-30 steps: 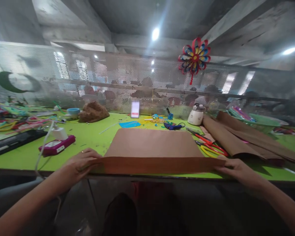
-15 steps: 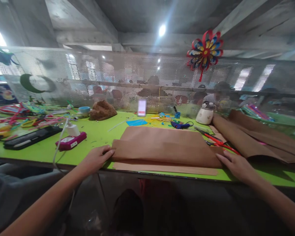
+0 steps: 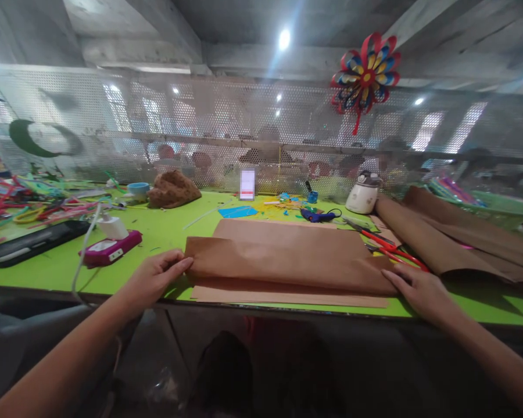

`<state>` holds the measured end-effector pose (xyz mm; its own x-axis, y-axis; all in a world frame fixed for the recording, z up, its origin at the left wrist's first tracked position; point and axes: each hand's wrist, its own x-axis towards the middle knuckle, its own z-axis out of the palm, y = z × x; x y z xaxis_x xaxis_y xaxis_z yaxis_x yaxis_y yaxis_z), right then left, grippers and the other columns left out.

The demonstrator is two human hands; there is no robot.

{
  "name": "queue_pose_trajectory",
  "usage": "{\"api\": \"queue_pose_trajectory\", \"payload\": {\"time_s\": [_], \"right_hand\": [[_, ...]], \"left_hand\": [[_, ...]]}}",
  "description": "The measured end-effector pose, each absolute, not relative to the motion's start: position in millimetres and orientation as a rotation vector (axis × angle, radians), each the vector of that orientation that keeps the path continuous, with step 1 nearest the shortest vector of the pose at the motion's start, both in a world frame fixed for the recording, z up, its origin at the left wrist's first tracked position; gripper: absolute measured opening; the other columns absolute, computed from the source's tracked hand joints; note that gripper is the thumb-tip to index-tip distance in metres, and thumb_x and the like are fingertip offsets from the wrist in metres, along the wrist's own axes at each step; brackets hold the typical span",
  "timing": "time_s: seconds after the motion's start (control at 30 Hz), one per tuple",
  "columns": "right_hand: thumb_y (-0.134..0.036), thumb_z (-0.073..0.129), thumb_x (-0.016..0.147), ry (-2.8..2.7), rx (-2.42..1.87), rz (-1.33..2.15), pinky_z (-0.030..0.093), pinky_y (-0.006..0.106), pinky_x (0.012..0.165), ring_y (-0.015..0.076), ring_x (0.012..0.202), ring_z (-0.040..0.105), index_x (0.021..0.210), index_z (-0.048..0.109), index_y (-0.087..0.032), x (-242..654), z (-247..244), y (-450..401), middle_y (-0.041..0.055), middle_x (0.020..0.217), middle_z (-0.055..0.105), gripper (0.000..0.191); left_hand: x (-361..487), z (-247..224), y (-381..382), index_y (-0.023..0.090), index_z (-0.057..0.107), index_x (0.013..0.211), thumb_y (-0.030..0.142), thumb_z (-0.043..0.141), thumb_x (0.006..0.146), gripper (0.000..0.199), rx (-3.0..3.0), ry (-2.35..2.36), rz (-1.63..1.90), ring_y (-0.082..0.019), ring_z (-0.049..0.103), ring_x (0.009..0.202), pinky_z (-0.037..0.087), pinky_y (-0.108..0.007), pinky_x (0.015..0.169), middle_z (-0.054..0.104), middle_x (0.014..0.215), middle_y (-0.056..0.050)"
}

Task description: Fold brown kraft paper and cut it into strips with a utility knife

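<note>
A strip of brown kraft paper [image 3: 283, 267] stretches between my hands, slightly creased and raised along its length. My left hand [image 3: 159, 276] pinches its left end between thumb and fingers. At the other end my right hand [image 3: 418, 287] grips the right corner. Beneath the strip lies a flat brown cardboard sheet [image 3: 287, 230], which shows behind it. In front, along the table edge, the border of another flat brown piece [image 3: 287, 295] sticks out.
Red-handled scissors [image 3: 387, 248] and a blue glue gun [image 3: 318, 215] lie behind the paper. A large brown paper roll [image 3: 422, 238] is at right, near a white bottle [image 3: 362, 194]. A purple power strip [image 3: 113, 248] with a cable sits left. A phone [image 3: 247, 184] stands at the back.
My left hand has moved left and slightly up with the strip's left end. The strip now looks wider and more slanted. The view has shifted a little.
</note>
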<state>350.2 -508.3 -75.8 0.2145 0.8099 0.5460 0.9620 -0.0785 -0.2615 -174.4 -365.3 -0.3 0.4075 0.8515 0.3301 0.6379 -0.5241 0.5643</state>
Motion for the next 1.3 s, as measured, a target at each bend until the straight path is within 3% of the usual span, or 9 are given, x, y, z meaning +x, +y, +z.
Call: {"api": "queue_pose_trajectory", "payload": {"time_s": [0.23,0.53,0.8,1.13,1.3], "right_hand": [[-0.052,0.040,0.085,-1.668,-1.936,-0.358,0.050,0.039,0.071,0.0300,0.083,0.068,0.082,0.066,-0.019,346,-74,-510,0.0105,0.086,0.072,0.042],[-0.049,0.042,0.086,-1.717,-1.921,-0.351,0.049,0.036,0.068,0.0275,0.080,0.067,0.078,0.065,-0.021,345,-72,-509,0.0091,0.085,0.072,0.037],[-0.052,0.046,0.082,-1.699,-1.909,-0.240,0.049,0.035,0.068,0.0253,0.076,0.065,0.070,0.063,-0.023,344,-66,-520,0.0061,0.081,0.071,0.036],[-0.050,0.047,0.083,-1.734,-1.963,-0.199,0.044,0.032,0.059,0.0215,0.063,0.062,0.068,0.062,-0.023,345,-62,-518,0.0033,0.069,0.067,0.034],[-0.055,0.049,0.080,-1.722,-2.037,-0.153,0.039,0.030,0.051,0.0192,0.052,0.056,0.055,0.055,-0.024,341,-51,-513,0.0002,0.053,0.058,0.041]], "left_hand": [[-171,-5,-359,0.019,0.046,0.061,0.058,0.042,0.079,0.043,2.282,1.435,0.745,-0.015,0.045,0.057,0.034,-0.026,0.055,0.046,0.056,0.002],[-168,-12,-364,0.018,0.058,0.070,0.056,0.043,0.078,0.041,2.314,1.597,0.808,-0.018,0.053,0.065,0.035,-0.028,0.062,0.060,0.065,-0.001],[-171,-7,-361,0.019,0.053,0.060,0.056,0.048,0.072,0.039,2.247,1.612,0.653,-0.016,0.047,0.055,0.029,-0.025,0.053,0.050,0.052,0.002],[-157,-12,-374,0.021,0.048,0.077,0.042,0.033,0.087,0.028,2.577,1.870,0.425,-0.023,0.056,0.066,0.030,-0.029,0.057,0.058,0.068,-0.005],[-146,-4,-384,0.021,0.050,0.080,0.039,0.031,0.089,0.027,2.649,1.986,0.322,-0.025,0.056,0.068,0.030,-0.029,0.057,0.059,0.072,-0.007]]}}
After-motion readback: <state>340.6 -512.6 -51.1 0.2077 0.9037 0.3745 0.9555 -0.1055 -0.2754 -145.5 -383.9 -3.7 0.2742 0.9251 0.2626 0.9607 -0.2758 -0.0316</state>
